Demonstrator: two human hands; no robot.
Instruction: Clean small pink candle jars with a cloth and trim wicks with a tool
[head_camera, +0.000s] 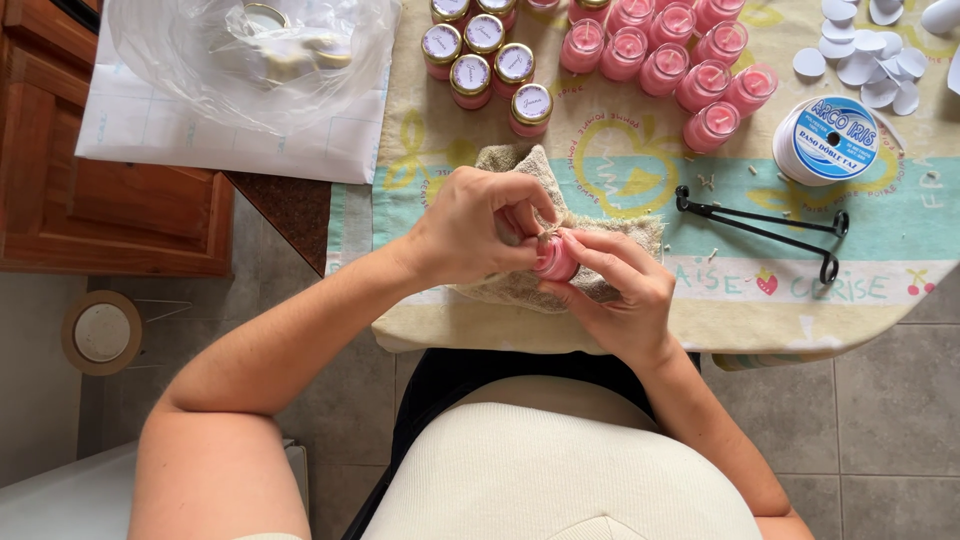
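Both hands meet over a beige towel (520, 290) on the counter (640, 180): the right hand (610, 290) cradles a small pink candle jar (553, 262), while the left hand (470, 225) pinches twine at its top. Six lidded jars (486, 60) and ten open pink ones (680, 55) stand beyond.

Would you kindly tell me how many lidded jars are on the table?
7 lidded jars cluster at the table's far edge, left of the open pink candles; the top two are cut off, so more may be hidden.

Jars (663, 50): pink. Lids (485, 33): gold-rimmed, white. Cloth (640, 180): cream, teal band, fruit print. Tool (765, 228): black. Discs (868, 50): white.
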